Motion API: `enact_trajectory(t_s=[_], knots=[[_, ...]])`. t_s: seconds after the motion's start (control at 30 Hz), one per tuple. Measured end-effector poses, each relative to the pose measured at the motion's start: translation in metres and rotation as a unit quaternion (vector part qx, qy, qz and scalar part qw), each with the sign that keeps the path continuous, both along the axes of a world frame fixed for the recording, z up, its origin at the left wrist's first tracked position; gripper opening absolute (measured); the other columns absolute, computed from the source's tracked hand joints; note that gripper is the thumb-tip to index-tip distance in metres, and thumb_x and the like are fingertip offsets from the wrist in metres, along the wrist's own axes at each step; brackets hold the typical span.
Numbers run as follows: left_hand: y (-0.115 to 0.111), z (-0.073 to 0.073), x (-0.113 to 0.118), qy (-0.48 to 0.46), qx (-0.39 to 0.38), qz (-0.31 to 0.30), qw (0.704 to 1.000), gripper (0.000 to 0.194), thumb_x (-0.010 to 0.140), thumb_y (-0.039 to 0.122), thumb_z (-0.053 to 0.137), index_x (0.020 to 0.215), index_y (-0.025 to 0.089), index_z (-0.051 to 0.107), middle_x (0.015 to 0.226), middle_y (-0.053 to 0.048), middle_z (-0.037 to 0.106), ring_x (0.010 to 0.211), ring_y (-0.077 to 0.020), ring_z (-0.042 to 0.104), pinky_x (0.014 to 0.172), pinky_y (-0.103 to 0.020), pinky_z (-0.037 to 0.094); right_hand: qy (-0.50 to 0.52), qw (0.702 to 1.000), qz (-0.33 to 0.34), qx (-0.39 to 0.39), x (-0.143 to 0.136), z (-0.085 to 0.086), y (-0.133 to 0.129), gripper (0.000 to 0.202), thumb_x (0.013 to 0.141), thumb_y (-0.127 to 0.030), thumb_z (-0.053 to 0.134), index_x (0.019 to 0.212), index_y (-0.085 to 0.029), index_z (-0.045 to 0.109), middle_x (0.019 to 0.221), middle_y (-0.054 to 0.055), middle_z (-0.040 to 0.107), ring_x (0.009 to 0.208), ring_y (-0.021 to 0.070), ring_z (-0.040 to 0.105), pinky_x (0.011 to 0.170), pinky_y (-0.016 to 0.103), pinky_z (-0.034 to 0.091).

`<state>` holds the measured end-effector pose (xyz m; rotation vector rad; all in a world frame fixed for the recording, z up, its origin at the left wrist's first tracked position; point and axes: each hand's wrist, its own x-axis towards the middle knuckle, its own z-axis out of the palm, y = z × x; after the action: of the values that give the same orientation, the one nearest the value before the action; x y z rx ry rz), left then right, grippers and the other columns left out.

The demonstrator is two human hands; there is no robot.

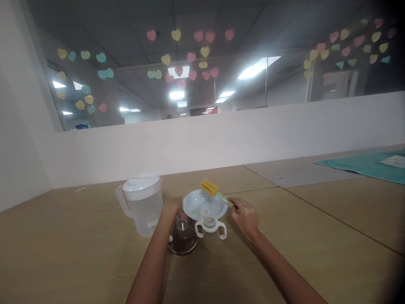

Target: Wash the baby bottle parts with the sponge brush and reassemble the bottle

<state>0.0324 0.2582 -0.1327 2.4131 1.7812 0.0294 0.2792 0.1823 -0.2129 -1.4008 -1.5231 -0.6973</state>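
Observation:
My right hand [245, 216] is closed round the green handle of a bottle brush [209, 187] with a yellow sponge head. The sponge is over the far rim of a white bowl [189, 203], which has clear items in it. My left hand [173, 207] is closed at the top of a small clear cup [182, 228]; its fingertips are partly hidden. That cup is over a round dark brown tray [185, 248]. Between my hands, in front of the bowl, stands a clear baby bottle [210, 236] with two white handles and an open neck.
A clear plastic pitcher [144, 209] with a white lid stands left of my left hand. At the far right lies a teal cloth [357, 162] with something white on it. Behind the wooden table [95, 253] rises a low white wall [202, 147] under a window with heart stickers.

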Motion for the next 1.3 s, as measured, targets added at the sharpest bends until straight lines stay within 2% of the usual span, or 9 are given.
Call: enact_trajectory(t_s=[0.1, 0.17, 0.3, 0.5, 0.77, 0.93, 1.1, 1.2, 1.3], knots=[[-0.006, 0.012, 0.003, -0.005, 0.015, -0.036, 0.999, 0.088, 0.046, 0.012, 0.077, 0.127, 0.019, 0.043, 0.116, -0.015, 0.059, 0.104, -0.0297, 0.057, 0.081, -0.031, 0.047, 0.001, 1.000, 0.006, -0.007, -0.001, 0.000, 0.000, 0.035, 0.070, -0.009, 0.040, 0.089, -0.019, 0.068, 0.083, 0.002, 0.069, 0.073, 0.0146, 0.062, 0.064, 0.023, 0.042], [-0.008, 0.013, 0.010, -0.022, 0.027, -0.075, 0.997, 0.071, 0.060, 0.013, 0.068, 0.126, 0.023, 0.044, 0.116, -0.009, 0.060, 0.105, -0.0228, 0.057, 0.083, -0.026, 0.045, 0.000, 1.000, 0.014, -0.012, -0.001, 0.000, -0.001, 0.034, 0.071, -0.010, 0.040, 0.088, -0.019, 0.068, 0.084, 0.002, 0.069, 0.073, 0.0146, 0.062, 0.065, 0.023, 0.042], [-0.006, -0.006, 0.033, -0.038, 0.012, -0.101, 0.994, 0.026, 0.074, 0.019, 0.058, 0.099, 0.018, 0.064, 0.102, -0.009, 0.066, 0.093, -0.0200, 0.062, 0.079, -0.026, 0.046, -0.004, 1.000, 0.017, -0.012, -0.001, -0.001, -0.001, 0.033, 0.070, -0.009, 0.040, 0.086, -0.019, 0.068, 0.082, 0.002, 0.070, 0.072, 0.0151, 0.062, 0.066, 0.024, 0.042], [0.006, -0.032, 0.042, -0.090, 0.024, -0.074, 0.993, 0.009, 0.070, 0.014, 0.060, 0.076, 0.011, 0.066, 0.089, -0.013, 0.068, 0.086, -0.0230, 0.062, 0.079, -0.034, 0.047, -0.002, 1.000, 0.016, -0.012, 0.000, -0.001, 0.000, 0.034, 0.070, -0.010, 0.039, 0.086, -0.018, 0.068, 0.082, 0.002, 0.070, 0.071, 0.0152, 0.063, 0.065, 0.024, 0.043], [0.002, 0.015, 0.016, -0.300, 0.060, -0.136, 0.942, 0.033, 0.087, 0.033, 0.039, 0.098, 0.011, 0.061, 0.091, -0.007, 0.064, 0.079, -0.0138, 0.058, 0.067, -0.021, 0.044, 0.047, 0.992, 0.088, -0.075, -0.004, 0.001, -0.004, 0.034, 0.080, -0.017, 0.035, 0.094, -0.018, 0.066, 0.088, 0.004, 0.069, 0.076, 0.0144, 0.063, 0.067, 0.022, 0.044], [-0.017, 0.038, 0.009, -0.452, 0.067, -0.190, 0.869, 0.043, 0.086, 0.046, 0.041, 0.099, 0.009, 0.059, 0.079, -0.005, 0.061, 0.072, -0.0134, 0.055, 0.065, -0.022, 0.044, 0.054, 0.970, -0.043, -0.235, -0.003, 0.005, -0.003, 0.030, 0.078, -0.016, 0.035, 0.082, -0.017, 0.065, 0.073, 0.006, 0.068, 0.063, 0.0161, 0.060, 0.053, 0.024, 0.033], [-0.023, 0.039, 0.010, -0.243, 0.194, -0.062, 0.948, 0.028, 0.088, 0.033, 0.042, 0.094, 0.014, 0.063, 0.089, -0.008, 0.064, 0.087, -0.0180, 0.058, 0.077, -0.026, 0.044, 0.016, 0.984, 0.026, -0.178, -0.004, 0.004, -0.007, 0.032, 0.076, -0.015, 0.036, 0.089, -0.018, 0.066, 0.083, 0.005, 0.069, 0.070, 0.0151, 0.061, 0.060, 0.023, 0.037], [-0.021, 0.036, 0.006, -0.191, 0.235, 0.025, 0.953, 0.029, 0.089, 0.023, 0.037, 0.096, 0.011, 0.062, 0.104, -0.017, 0.059, 0.105, -0.0259, 0.052, 0.087, -0.036, 0.039, 0.009, 0.989, 0.079, -0.128, -0.004, 0.001, -0.008, 0.033, 0.074, -0.015, 0.036, 0.087, -0.017, 0.067, 0.084, 0.005, 0.070, 0.071, 0.0149, 0.062, 0.064, 0.022, 0.041], [-0.018, 0.039, -0.006, -0.164, 0.196, 0.037, 0.966, 0.025, 0.086, 0.023, 0.043, 0.094, 0.013, 0.064, 0.107, -0.015, 0.059, 0.106, -0.0259, 0.052, 0.086, -0.035, 0.040, 0.012, 0.990, 0.081, -0.119, -0.003, -0.001, -0.005, 0.032, 0.071, -0.015, 0.037, 0.085, -0.016, 0.067, 0.083, 0.005, 0.070, 0.072, 0.0156, 0.062, 0.064, 0.023, 0.041]])
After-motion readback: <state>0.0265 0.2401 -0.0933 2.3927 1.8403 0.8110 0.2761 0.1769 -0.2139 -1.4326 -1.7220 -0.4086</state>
